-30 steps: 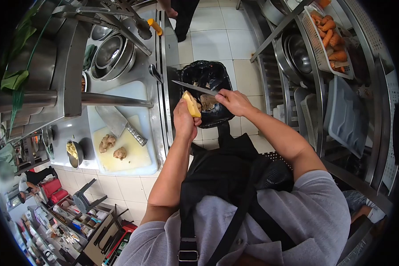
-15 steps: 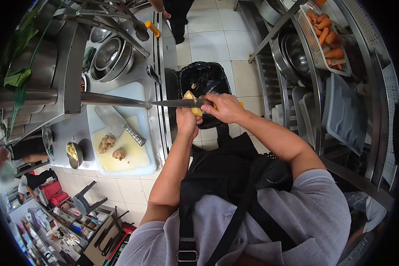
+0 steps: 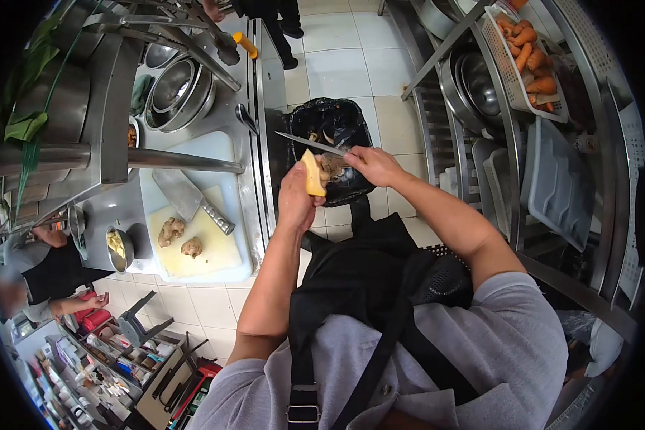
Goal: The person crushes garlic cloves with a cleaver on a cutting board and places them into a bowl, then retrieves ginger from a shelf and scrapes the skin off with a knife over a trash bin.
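My left hand is closed round a partly peeled piece of ginger, its yellow flesh facing up. In my right hand is the handle of a knife, whose blade points left just above the ginger, apart from it. Both hands are over the near left part of a bin lined with a black bag, with scraps inside. On the cutting board to the left lie a cleaver and two unpeeled ginger pieces. A small bowl beside it holds pale yellow pieces.
Metal bowls are stacked on the steel counter. A shelf rack on the right carries a basket of carrots and a grey plastic lid. One person is at the lower left, another's legs at the top.
The knife has swung from across the ginger to a slant above it, its blade now clear. The person at the lower left shows larger, and the legs at the top have shifted.
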A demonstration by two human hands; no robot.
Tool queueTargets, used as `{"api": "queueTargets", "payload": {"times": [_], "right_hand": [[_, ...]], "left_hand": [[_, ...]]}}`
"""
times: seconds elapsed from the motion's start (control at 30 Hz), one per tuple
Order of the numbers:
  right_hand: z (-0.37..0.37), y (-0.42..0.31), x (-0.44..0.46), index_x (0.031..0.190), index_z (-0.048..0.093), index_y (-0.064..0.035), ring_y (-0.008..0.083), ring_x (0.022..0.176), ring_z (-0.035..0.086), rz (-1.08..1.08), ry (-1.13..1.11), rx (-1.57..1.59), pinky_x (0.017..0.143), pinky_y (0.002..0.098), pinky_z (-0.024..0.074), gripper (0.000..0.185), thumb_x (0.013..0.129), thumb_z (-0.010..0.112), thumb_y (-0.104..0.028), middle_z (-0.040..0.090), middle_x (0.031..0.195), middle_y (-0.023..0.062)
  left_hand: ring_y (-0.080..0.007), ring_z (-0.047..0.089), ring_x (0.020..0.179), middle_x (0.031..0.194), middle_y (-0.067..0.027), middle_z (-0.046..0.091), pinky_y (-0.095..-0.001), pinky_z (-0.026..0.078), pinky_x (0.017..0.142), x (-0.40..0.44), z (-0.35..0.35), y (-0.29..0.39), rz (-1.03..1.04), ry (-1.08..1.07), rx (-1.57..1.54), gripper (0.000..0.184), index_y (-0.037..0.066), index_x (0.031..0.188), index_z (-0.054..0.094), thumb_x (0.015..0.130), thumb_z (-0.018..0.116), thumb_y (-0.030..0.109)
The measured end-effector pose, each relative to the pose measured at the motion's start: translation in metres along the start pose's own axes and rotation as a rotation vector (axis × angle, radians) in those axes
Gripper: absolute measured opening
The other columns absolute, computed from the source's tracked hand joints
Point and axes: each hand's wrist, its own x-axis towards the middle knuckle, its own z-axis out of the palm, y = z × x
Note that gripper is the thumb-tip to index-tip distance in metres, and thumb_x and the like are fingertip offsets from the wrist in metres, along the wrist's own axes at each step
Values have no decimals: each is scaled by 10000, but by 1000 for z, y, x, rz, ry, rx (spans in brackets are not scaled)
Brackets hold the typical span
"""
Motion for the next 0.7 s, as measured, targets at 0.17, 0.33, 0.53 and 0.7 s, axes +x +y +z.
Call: {"api": "queueTargets", "payload": {"times": [0.17, 0.33, 0.53, 0.7], "right_hand": [[-7, -38, -9, 1129, 665, -88, 411, 918, 674, -100, 118, 117, 778, 512, 512, 577, 992, 442, -603, 708, 875, 191], [-19, -70, -31, 1154, 637, -79, 418, 867, 672, -371, 220, 166, 736, 515, 505, 499, 972, 528, -531, 713, 931, 168], [-12, -78, -38, 1056, 594, -67, 400, 809, 663, -449, 218, 17, 667, 530, 480, 520, 937, 564, -572, 693, 877, 142], [-12, -78, -35, 1033, 580, -58, 399, 798, 663, -483, 292, 24, 656, 521, 480, 525, 932, 568, -573, 691, 871, 137]], "left_hand": [[-112, 470, 598, 826, -66, 580, -234, 355, 498, 18, -1, 12, 44, 111, -103, 471, 41, 1252, 552, 1094, 360, 442], [-166, 539, 633, 856, -70, 599, -291, 414, 517, 39, -1, 8, 69, 155, -266, 340, 65, 1076, 561, 1084, 425, 377], [-211, 579, 701, 825, -91, 591, -346, 522, 634, 54, 6, 5, 71, 432, -299, 393, 90, 1076, 506, 1039, 461, 478], [-215, 574, 695, 807, -95, 579, -378, 524, 642, 51, 17, 8, 54, 473, -301, 401, 96, 1094, 469, 1038, 443, 492]]}}
